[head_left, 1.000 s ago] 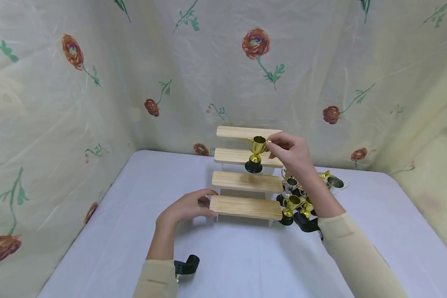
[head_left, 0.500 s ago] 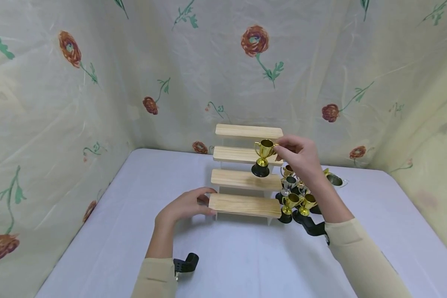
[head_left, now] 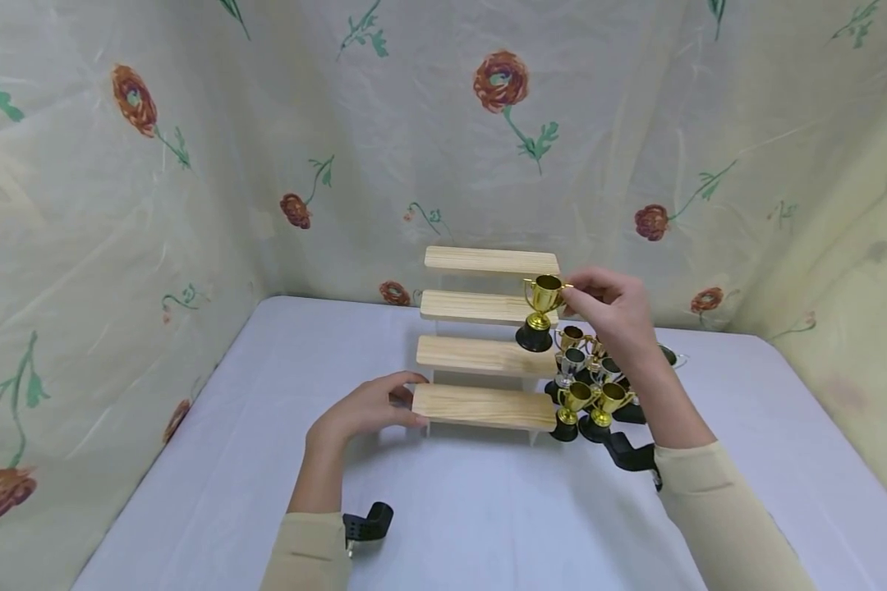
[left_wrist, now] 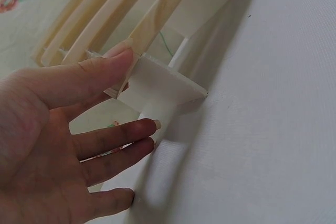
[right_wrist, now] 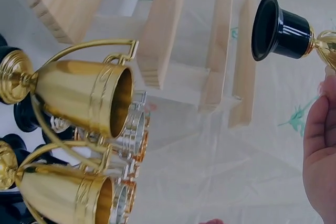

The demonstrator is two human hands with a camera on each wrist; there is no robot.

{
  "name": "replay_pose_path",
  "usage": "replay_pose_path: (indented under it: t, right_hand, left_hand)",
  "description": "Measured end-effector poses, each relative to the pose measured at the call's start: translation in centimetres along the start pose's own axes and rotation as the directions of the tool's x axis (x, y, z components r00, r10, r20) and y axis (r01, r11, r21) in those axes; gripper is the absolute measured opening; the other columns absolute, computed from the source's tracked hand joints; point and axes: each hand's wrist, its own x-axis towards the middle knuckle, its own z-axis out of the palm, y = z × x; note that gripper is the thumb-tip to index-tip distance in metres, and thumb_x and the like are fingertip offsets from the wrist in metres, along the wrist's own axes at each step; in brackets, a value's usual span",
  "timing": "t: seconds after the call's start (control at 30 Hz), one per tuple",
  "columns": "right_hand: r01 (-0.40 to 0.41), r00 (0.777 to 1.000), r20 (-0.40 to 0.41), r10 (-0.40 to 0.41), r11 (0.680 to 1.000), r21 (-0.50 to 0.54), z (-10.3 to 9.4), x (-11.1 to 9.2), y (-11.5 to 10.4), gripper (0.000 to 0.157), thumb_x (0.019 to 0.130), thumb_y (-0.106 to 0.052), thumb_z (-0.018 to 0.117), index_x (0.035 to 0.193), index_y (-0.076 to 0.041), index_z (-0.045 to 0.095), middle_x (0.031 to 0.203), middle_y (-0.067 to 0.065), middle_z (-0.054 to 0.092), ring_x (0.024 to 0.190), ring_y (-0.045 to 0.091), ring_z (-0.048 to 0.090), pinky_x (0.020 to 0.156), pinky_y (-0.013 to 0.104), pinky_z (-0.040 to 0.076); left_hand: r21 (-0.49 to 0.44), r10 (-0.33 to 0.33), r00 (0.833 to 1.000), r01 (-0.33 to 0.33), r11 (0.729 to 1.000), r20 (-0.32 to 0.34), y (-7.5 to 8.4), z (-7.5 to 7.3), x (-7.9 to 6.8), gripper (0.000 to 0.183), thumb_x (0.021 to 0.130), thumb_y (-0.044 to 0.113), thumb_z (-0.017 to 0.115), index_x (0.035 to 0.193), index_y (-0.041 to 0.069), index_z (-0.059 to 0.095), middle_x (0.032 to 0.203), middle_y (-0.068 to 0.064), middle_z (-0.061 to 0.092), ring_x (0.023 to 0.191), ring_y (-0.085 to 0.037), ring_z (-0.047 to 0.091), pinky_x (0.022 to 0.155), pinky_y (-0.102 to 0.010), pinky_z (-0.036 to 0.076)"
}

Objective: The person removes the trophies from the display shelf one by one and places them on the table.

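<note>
My right hand (head_left: 618, 318) pinches a small gold trophy cup (head_left: 544, 295) by one handle. The cup hangs upright in front of the right ends of the stand's upper shelves; its black base (right_wrist: 290, 32) shows in the right wrist view. A stepped wooden display stand (head_left: 484, 405), with pale boards on white supports, stands mid-table. At the left end of its lowest board, my left hand (head_left: 365, 408) holds on with thumb and index finger. The left wrist view shows the thumb (left_wrist: 113, 66) on the board's edge, the other fingers spread apart.
Several small trophies stand close together right of the stand, with gold cups (head_left: 575, 397) in front and silver ones (head_left: 571, 363) behind. A white cloth (head_left: 443, 509) covers the table. Flower-printed curtains (head_left: 384, 115) hang behind and at both sides.
My right hand has carried the gold trophy cup rightward and slightly down, from mid-stand toward the shelves' right ends. The left hand keeps its hold on the stand.
</note>
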Motion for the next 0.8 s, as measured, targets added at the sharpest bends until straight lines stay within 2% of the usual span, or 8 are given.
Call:
replay_pose_path:
  t: [0.3,0.57,0.67,0.8]
  right_hand:
    - [-0.021,1.000,-0.020,0.021,1.000,-0.020,-1.7,-1.3,0.2,0.011,0.092,0.000,0.062,0.093,0.010,0.067,0.076,-0.005,0.068,0.065,0.011,0.065,0.066,0.020,0.054]
    - [0.015,0.999,-0.031,-0.013,0.997,0.081,-3.1,-1.9,0.4,0.007,0.090,0.006,0.062,0.091,0.012,0.066,0.076,-0.002,0.069,0.064,0.010,0.064,0.065,0.019,0.055]
    - [0.019,0.999,-0.039,-0.017,0.998,0.059,-3.5,-2.2,0.6,0.007,0.090,0.006,0.062,0.090,0.012,0.066,0.076,-0.002,0.069,0.063,0.010,0.064,0.064,0.019,0.054]
    - [0.001,0.998,-0.056,-0.003,1.000,-0.027,-3.9,-2.7,0.5,0.008,0.090,0.004,0.062,0.091,0.011,0.067,0.074,-0.005,0.069,0.063,0.008,0.063,0.065,0.018,0.053]
  left_hand:
    - [0.002,0.022,1.000,-0.023,1.000,0.005,-0.2,0.0,0.2,0.053,0.079,0.036,0.081,0.127,0.036,0.060,0.117,0.001,0.067,0.108,-0.016,0.060,0.095,-0.045,0.046]
    - [-0.016,0.025,1.000,-0.025,1.000,0.003,-0.3,0.2,0.2,0.054,0.079,0.036,0.082,0.128,0.036,0.060,0.118,0.000,0.066,0.108,-0.016,0.061,0.095,-0.045,0.046]
    - [-0.007,0.024,1.000,-0.024,1.000,-0.003,-0.2,0.1,0.2,0.055,0.079,0.036,0.082,0.128,0.035,0.060,0.118,0.000,0.066,0.108,-0.016,0.062,0.095,-0.045,0.046]
    - [-0.005,0.023,1.000,-0.023,1.000,-0.009,-0.2,0.1,0.1,0.055,0.079,0.035,0.082,0.129,0.034,0.060,0.118,-0.001,0.066,0.108,-0.017,0.062,0.096,-0.046,0.046]
